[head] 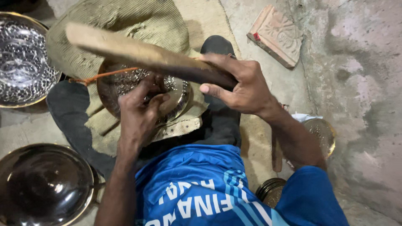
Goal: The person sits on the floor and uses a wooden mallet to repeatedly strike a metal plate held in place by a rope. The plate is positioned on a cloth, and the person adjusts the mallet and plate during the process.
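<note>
My right hand (245,83) grips one end of a long flat wooden beater (134,50), which reaches up and left over my lap. Below it, a round embossed metal plate (178,90) with a brass rim rests on a khaki cloth (125,21) across my legs. My left hand (140,109) lies on the plate with its fingers pinched together around something small; what it is stays hidden by the fingers. An orange cord (104,75) runs left from the plate's edge.
A large embossed metal bowl (21,62) lies at the upper left and a dark shiny bowl (44,184) at the lower left. A carved brick (276,35) lies at the upper right. A small brass dish (323,134) and stacked discs (271,190) sit to the right on concrete.
</note>
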A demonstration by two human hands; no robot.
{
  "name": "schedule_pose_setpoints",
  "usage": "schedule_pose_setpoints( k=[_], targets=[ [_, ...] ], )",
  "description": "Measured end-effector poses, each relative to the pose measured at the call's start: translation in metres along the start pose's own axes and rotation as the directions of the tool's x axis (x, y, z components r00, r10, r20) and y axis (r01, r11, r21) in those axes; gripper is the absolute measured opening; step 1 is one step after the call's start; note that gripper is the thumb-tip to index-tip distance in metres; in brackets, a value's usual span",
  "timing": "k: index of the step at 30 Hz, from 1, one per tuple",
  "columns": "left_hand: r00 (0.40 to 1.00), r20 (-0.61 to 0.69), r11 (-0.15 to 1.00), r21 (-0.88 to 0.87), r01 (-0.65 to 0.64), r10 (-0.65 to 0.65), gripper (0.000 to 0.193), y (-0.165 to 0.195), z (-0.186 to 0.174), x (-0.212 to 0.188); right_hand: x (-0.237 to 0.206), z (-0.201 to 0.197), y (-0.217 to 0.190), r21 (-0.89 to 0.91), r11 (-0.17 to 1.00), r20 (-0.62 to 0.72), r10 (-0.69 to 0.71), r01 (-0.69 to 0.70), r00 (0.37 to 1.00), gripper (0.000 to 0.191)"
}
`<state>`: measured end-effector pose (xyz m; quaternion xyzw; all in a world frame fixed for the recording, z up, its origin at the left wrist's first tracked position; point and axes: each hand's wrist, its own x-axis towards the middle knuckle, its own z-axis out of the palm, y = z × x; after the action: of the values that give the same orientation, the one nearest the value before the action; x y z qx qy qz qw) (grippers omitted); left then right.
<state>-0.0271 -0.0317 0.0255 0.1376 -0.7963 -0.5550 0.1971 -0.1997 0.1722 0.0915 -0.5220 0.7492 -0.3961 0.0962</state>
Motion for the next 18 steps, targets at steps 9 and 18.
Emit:
schedule_pose_setpoints(
  k=[9,18],
  targets=[
    [0.999,0.001,0.991,0.123,0.051,-0.051,0.037,-0.006,0.003,0.0,-0.002,-0.015,0.014,-0.067,0.996,0.127,0.065,-0.057,0.99,0.049],
    [0.996,-0.091,0.995,-0.095,-0.02,0.011,0.034,-0.011,0.004,-0.007,-0.002,-0.023,0.009,-0.078,0.993,0.17,0.096,-0.083,0.981,0.053]
  ],
)
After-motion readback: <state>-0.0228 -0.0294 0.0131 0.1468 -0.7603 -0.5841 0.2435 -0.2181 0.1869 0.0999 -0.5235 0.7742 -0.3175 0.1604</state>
